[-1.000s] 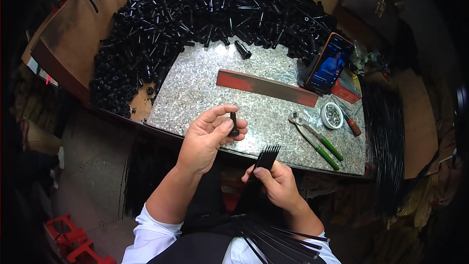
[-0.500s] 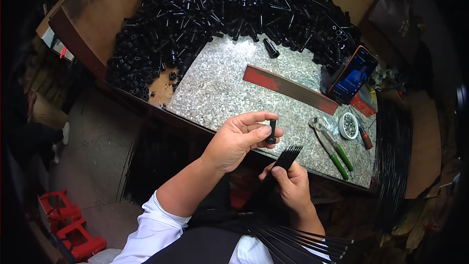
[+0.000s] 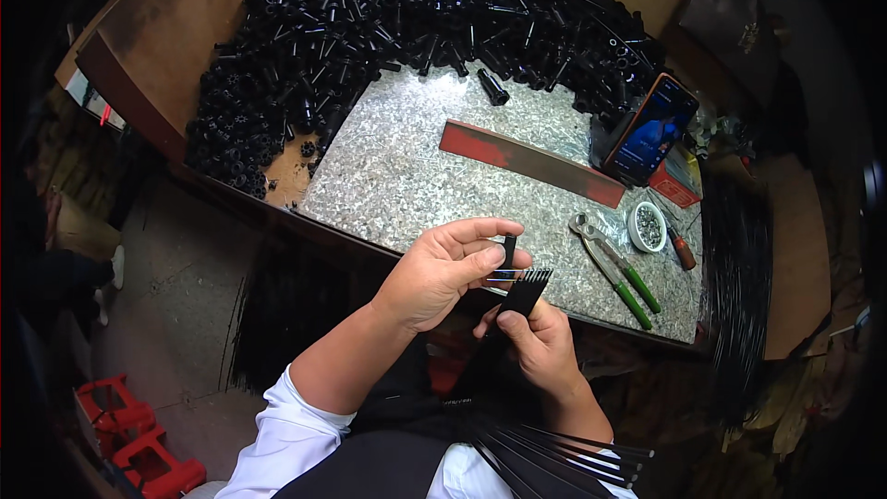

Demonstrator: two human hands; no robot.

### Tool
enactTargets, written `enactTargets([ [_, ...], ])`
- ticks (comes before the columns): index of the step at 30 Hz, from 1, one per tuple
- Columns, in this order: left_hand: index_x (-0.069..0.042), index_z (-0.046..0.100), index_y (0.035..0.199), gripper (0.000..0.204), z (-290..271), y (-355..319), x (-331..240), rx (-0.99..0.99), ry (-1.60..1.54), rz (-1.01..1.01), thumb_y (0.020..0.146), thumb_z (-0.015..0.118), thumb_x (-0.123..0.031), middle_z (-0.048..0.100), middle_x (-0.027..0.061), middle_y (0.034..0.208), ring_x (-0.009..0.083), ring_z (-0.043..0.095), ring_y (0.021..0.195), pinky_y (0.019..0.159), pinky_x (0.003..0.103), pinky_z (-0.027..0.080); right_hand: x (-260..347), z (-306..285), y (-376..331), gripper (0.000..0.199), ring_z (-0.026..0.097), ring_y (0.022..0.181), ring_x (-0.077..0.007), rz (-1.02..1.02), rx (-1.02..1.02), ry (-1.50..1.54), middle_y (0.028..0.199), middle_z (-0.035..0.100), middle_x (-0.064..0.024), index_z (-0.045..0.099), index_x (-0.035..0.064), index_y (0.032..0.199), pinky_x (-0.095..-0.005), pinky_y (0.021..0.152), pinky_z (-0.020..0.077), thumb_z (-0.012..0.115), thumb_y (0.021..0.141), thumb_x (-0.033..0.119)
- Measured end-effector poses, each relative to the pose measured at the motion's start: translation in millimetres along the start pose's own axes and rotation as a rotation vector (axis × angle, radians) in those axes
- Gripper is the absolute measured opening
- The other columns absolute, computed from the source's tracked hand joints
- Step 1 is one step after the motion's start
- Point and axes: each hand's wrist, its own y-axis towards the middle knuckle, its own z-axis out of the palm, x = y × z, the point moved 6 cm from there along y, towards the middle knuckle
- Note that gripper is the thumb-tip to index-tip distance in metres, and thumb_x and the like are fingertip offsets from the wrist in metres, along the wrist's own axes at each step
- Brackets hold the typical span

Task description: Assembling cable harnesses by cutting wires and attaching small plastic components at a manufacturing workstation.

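Observation:
My left hand [image 3: 443,270] pinches a small black plastic tube [image 3: 508,251] between thumb and fingers, just over the near edge of the speckled metal plate [image 3: 416,176]. My right hand [image 3: 540,344] sits just below it and grips a fanned bundle of thin black rods [image 3: 528,288], their tips pointing up at the tube. The rods' other ends spread out over my lap [image 3: 573,453]. The tube's lower end touches the rod tips.
A big heap of black tubes [image 3: 388,28] rings the back and left of the plate. A red flat bar [image 3: 531,164], green-handled pliers [image 3: 619,270], a small round tin [image 3: 647,226] and a propped phone [image 3: 651,127] lie at right. Long black rods [image 3: 735,296] hang at the table's right.
Both hands have stayed together at the table's near edge. The left hand has turned the tube and brought it down onto the tips of the rod bundle.

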Motion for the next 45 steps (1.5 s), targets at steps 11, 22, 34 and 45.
enactTargets([
  [11,0.000,0.052,0.125,0.031,10.1,1.3,0.7,0.043,0.008,-0.039,0.095,0.053,-0.008,0.065,0.0149,0.103,0.0184,0.068,0.084,0.047,0.027,0.058,1.6,1.6,-0.3,0.021,0.055,0.069,-0.0068,-0.057,0.014,0.005,0.085,0.067,-0.0055,0.062,0.0001,0.097,-0.0205,0.061,0.0406,0.053,0.097,0.019],
  [22,0.002,0.059,0.117,0.025,2.6,1.3,2.6,0.136,0.020,0.022,0.094,0.055,-0.005,0.056,0.0205,0.121,0.0201,0.063,0.101,0.087,0.032,0.053,4.7,1.9,-2.3,0.017,0.062,0.078,-0.0140,-0.050,0.045,-0.099,0.083,0.066,-0.0077,0.062,-0.0012,0.094,-0.0276,0.073,0.0480,0.055,0.095,0.015],
  [34,0.007,0.060,0.115,0.030,3.7,-15.1,0.3,0.132,0.191,-0.015,0.085,0.061,0.006,0.057,0.0130,0.114,0.0189,0.058,0.105,0.091,0.029,0.048,13.9,1.0,-6.7,0.018,0.062,0.077,-0.0120,-0.117,0.023,-0.128,0.083,0.068,-0.0057,0.062,-0.0003,0.096,-0.0263,0.071,0.0481,0.056,0.095,0.016],
  [45,0.009,0.056,0.117,0.032,18.3,-19.2,-8.1,0.072,0.387,0.058,0.085,0.061,0.008,0.055,0.0104,0.107,0.0170,0.059,0.100,0.079,0.027,0.052,19.2,0.7,-7.5,0.014,0.064,0.077,-0.0126,-0.095,0.014,-0.161,0.082,0.068,-0.0052,0.064,-0.0002,0.094,-0.0270,0.070,0.0497,0.057,0.094,0.012],
])
